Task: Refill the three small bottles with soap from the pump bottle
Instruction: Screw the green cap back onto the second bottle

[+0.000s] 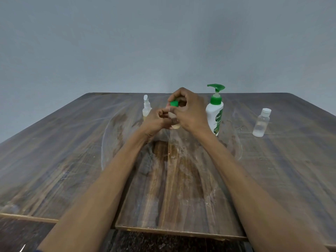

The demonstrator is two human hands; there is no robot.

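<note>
My left hand (157, 121) grips a small clear bottle (174, 122) with yellowish soap inside, held upright above the table's middle. My right hand (189, 111) pinches the bottle's green cap (174, 103) at the top. Most of that bottle is hidden by my fingers. The white pump bottle (215, 115) with a green pump head stands just right of my hands. A second small bottle (147, 109), clear with a white flip cap and yellowish liquid, stands to the left. A third small clear bottle (261, 123) with a white cap stands far right.
A worn wooden table (72, 160) carries everything, with white scuff marks in an arc around the middle. Its front edge runs near my forearms. A plain grey wall stands behind the table.
</note>
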